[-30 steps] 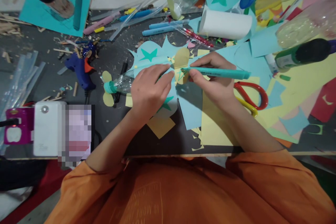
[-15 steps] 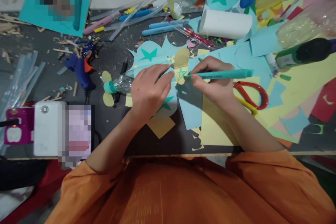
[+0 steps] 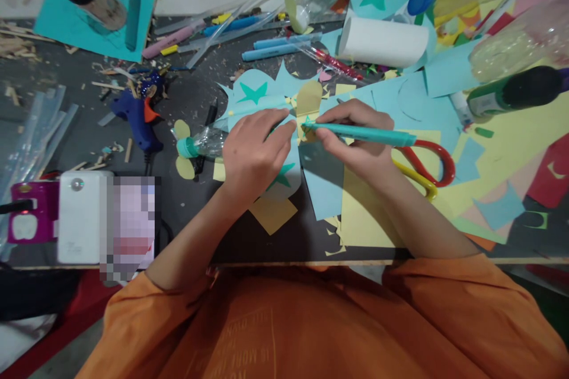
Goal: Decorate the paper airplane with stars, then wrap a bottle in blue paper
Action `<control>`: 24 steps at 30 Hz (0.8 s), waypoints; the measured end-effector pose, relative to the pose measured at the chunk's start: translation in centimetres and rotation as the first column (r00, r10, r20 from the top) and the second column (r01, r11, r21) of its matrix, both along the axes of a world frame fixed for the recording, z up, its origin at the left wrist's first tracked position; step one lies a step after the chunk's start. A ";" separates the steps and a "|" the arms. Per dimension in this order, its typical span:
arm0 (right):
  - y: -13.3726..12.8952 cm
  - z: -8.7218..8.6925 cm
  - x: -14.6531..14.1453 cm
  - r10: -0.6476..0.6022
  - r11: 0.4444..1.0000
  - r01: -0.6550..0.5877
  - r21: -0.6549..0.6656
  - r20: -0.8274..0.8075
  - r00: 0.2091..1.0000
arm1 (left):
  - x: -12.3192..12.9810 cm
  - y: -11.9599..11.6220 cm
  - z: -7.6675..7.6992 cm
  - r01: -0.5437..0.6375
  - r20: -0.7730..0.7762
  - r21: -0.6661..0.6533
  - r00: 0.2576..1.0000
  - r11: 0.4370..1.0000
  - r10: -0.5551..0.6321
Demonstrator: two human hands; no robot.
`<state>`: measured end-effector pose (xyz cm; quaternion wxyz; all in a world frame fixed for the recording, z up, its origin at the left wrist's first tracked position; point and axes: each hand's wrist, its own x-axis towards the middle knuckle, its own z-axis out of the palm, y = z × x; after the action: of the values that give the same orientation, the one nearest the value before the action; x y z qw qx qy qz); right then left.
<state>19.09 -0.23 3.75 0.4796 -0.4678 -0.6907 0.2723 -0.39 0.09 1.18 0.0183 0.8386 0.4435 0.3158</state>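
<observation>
A yellow paper piece (image 3: 310,99) marked with a teal star outline lies between the 2 hands, just beside the fingertips of the left hand (image 3: 256,147), as the right hand (image 3: 365,154), fingers pinched close, holds a teal marker (image 3: 371,133) with its tip at the paper. The left hand lies palm down, fingers loosely bent, over a clear plastic bottle (image 3: 211,141) and light-blue paper (image 3: 250,78); whether it grips cannot be told.
</observation>
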 end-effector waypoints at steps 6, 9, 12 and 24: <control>0.1 -0.2 0.0 0.045 0.999 -0.045 0.020 0.002 0.999 | 0.1 0.0 -0.1 -0.002 0.006 0.055 1.000 0.998 0.002; 0.1 -0.4 0.1 0.026 0.999 -0.025 -0.024 0.042 0.999 | 0.1 0.0 0.0 -0.005 0.002 0.015 1.000 1.000 0.005; 0.1 -0.5 0.2 0.001 0.997 0.003 -0.081 0.039 0.999 | 0.0 0.0 0.1 -0.002 0.004 -0.015 1.000 1.000 0.002; 0.7 -1.2 0.7 0.015 0.998 -0.009 0.059 -0.104 0.994 | 0.1 0.0 0.1 -0.005 0.014 0.026 1.000 1.000 0.005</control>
<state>19.76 0.45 2.59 0.5269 -0.4347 -0.6750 0.2790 -0.29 0.06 1.27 0.0097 0.8354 0.4414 0.3273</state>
